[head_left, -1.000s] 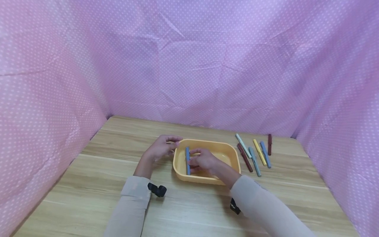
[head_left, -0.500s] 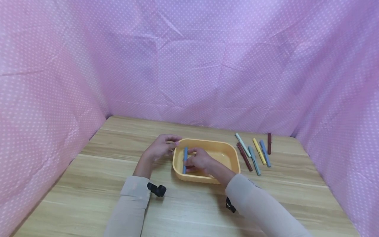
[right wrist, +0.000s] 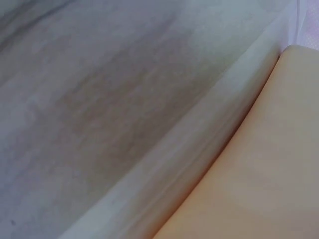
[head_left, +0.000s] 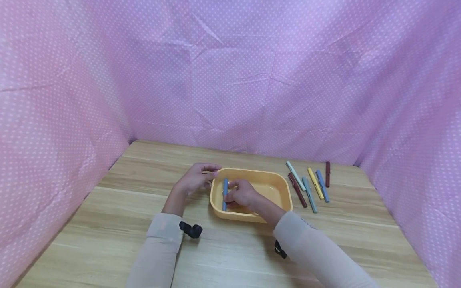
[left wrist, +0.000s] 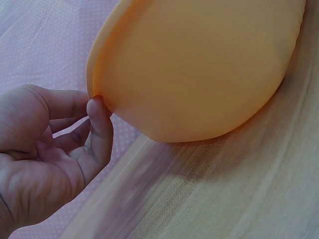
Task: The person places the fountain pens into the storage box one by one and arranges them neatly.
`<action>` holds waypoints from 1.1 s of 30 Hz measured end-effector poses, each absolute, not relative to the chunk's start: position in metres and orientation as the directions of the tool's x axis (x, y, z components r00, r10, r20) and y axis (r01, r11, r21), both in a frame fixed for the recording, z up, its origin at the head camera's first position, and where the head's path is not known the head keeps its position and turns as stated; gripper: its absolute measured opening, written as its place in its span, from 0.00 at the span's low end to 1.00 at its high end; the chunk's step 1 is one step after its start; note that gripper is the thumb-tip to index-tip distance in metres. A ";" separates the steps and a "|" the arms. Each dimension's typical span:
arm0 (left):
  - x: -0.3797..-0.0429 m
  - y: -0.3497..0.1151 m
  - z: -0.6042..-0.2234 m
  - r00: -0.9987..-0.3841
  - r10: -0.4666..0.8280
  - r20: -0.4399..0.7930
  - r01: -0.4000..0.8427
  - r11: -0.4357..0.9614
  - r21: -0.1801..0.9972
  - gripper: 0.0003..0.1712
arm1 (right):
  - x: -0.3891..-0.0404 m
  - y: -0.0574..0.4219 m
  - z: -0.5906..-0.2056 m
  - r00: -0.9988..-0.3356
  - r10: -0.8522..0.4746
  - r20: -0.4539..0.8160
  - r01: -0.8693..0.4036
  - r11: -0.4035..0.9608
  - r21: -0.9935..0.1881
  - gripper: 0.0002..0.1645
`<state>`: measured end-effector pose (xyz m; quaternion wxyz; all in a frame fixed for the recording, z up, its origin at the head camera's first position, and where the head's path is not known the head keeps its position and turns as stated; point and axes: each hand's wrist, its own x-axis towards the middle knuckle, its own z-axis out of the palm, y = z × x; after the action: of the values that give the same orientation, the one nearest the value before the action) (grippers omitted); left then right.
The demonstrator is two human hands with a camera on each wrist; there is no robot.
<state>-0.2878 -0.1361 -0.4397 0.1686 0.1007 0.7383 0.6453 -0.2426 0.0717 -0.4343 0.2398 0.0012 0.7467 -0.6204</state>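
A yellow rectangular plastic bin (head_left: 271,196) with rounded corners sits on the table. My left hand (head_left: 194,180) is at its far left corner; in the left wrist view the thumb and index finger of that hand (left wrist: 55,144) pinch the rim. Inside the bin, along its left end, lies a blue pen (head_left: 225,186), pointing away from me. My right hand (head_left: 244,195) reaches over the near side into the bin, its fingers and thumb holding the pen from the right. The right wrist view shows only the table and the outer wall of the bin (right wrist: 259,184).
Right of the bin several pens lie loose on the wooden table (head_left: 126,224): a pale green pen (head_left: 296,176), a dark red pen (head_left: 297,190), a teal pen (head_left: 309,195), a yellow pen (head_left: 315,184), another blue pen (head_left: 322,186) and another dark red pen (head_left: 327,174). Pink dotted cloth (head_left: 230,88) surrounds the table.
My right hand has shifted slightly left with the blue pen, bringing it closer to the left wall of the bin. During the last half second both hands have stayed nearly still.
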 end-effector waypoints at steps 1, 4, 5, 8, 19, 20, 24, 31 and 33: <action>-0.287 -0.136 -0.439 -0.923 0.367 -0.119 -0.069 0.146 0.987 0.19 | -0.242 0.072 -0.434 -0.888 -0.292 -0.356 0.296 0.231 -0.927 0.31; -0.286 -0.136 -0.439 -0.922 0.370 -0.114 -0.063 0.147 0.987 0.19 | -0.242 0.074 -0.434 -0.892 -0.280 -0.354 0.290 0.243 -0.925 0.30; -0.286 -0.136 -0.438 -0.922 0.371 -0.113 -0.062 0.147 0.987 0.19 | -0.243 0.075 -0.435 -0.894 -0.277 -0.353 0.289 0.246 -0.925 0.30; -0.285 -0.135 -0.438 -0.923 0.367 -0.115 -0.062 0.152 0.986 0.19 | -0.243 0.077 -0.435 -0.896 -0.271 -0.351 0.289 0.243 -0.926 0.30; -0.286 -0.135 -0.440 -0.934 0.334 -0.124 -0.066 0.179 0.982 0.18 | -0.244 0.085 -0.432 -0.890 -0.294 -0.348 0.292 0.216 -0.932 0.34; -0.286 -0.135 -0.439 -0.935 0.332 -0.127 -0.068 0.184 0.981 0.17 | -0.245 0.086 -0.431 -0.890 -0.295 -0.346 0.289 0.220 -0.932 0.34; -0.287 -0.136 -0.438 -0.935 0.331 -0.130 -0.067 0.195 0.978 0.18 | -0.247 0.092 -0.425 -0.892 -0.297 -0.340 0.281 0.227 -0.933 0.35; -0.288 -0.137 -0.437 -0.931 0.338 -0.137 -0.077 0.187 0.979 0.18 | -0.250 0.105 -0.412 -0.894 -0.292 -0.340 0.291 0.199 -0.936 0.34; -0.289 -0.137 -0.437 -0.930 0.341 -0.139 -0.078 0.186 0.980 0.19 | -0.252 0.109 -0.408 -0.899 -0.281 -0.335 0.283 0.210 -0.936 0.33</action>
<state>-0.2885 -0.1373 -0.4365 0.1657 0.0874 0.7519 0.6321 -0.2519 0.1093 -0.4079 0.2243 0.0008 0.7449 -0.6283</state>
